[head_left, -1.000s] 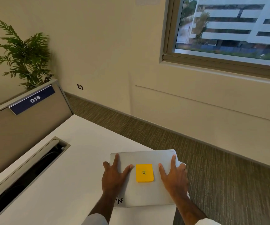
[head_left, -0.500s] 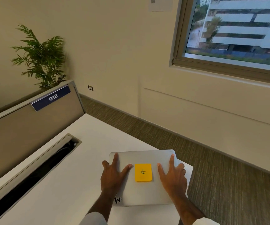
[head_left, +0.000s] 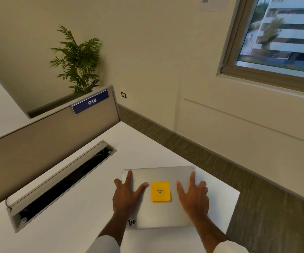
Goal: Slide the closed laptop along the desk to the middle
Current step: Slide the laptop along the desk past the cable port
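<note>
Pressing flat on closed laptop (head_left: 165,212), left hand (head_left: 127,196) and right hand (head_left: 195,196) fingers spread, gripping nothing, divider label (head_left: 90,101) "018"

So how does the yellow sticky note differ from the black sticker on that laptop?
The sticky note is plain yellow with one handwritten mark; the sticker is black lettering, too blurred to read. The note sits mid-lid between the left hand and right hand, fully visible; the sticker sits at the lid's near left corner, partly hidden by the left wrist. Both lie flat on the closed laptop.
</note>
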A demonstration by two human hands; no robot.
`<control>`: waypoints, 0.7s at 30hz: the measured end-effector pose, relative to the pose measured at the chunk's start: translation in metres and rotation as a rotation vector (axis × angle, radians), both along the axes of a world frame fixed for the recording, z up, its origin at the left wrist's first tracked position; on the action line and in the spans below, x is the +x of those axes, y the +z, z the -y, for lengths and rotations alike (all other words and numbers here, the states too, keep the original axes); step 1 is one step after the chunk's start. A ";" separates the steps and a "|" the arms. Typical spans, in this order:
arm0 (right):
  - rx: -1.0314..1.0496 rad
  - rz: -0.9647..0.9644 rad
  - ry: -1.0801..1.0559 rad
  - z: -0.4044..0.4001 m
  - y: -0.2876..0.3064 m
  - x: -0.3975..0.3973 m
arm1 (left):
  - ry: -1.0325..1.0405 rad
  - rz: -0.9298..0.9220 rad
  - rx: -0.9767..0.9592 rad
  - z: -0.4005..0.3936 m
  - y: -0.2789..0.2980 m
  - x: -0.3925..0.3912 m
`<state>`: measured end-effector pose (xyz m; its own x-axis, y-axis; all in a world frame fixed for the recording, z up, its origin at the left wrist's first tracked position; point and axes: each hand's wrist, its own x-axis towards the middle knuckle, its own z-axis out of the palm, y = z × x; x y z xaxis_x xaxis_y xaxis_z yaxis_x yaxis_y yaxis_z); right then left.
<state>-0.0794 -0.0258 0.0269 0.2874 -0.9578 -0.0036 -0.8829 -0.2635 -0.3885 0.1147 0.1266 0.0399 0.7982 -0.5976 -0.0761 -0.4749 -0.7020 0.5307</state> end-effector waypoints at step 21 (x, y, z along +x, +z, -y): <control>-0.059 -0.078 0.324 -0.116 0.013 0.125 | 0.335 -0.014 0.011 -0.165 0.012 0.071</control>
